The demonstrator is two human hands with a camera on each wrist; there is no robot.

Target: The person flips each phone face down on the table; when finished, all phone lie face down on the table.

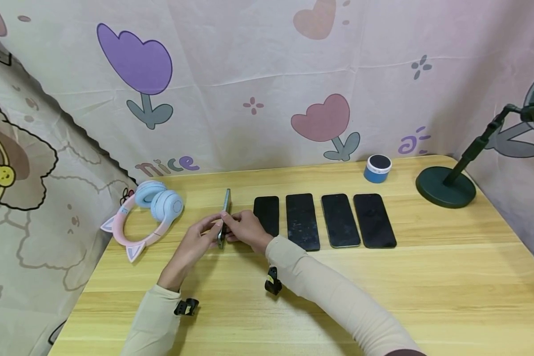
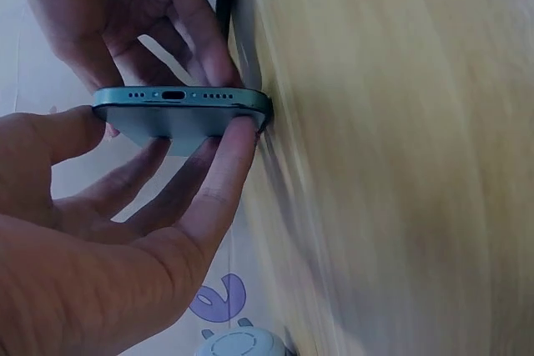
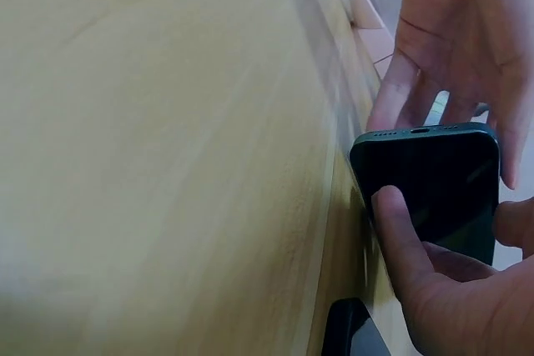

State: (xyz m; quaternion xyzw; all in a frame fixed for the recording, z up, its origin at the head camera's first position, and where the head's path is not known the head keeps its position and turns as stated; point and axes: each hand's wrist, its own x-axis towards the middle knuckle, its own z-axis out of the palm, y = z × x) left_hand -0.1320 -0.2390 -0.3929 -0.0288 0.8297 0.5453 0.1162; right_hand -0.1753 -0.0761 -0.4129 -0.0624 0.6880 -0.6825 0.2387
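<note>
A green-edged smartphone (image 1: 227,200) stands on its long side above the wooden table, between the two hands. My left hand (image 1: 191,249) holds it from the left, thumb at its upper edge and fingers against the back. From the right, my right hand (image 1: 248,230) grips it, with one finger on the dark screen (image 3: 442,181). The phone's end with the charging port (image 2: 173,95) faces the left wrist camera. Just right of the right hand lies a small black phone (image 1: 267,210), nearest in a row of several dark phones (image 1: 303,220).
Pink and blue cat-ear headphones (image 1: 165,205) lie at the table's left. A small blue and white cylinder (image 1: 377,170) stands at the back, and a dark green lamp (image 1: 445,190) at the back right. A patterned cloth (image 1: 231,133) hangs behind the table.
</note>
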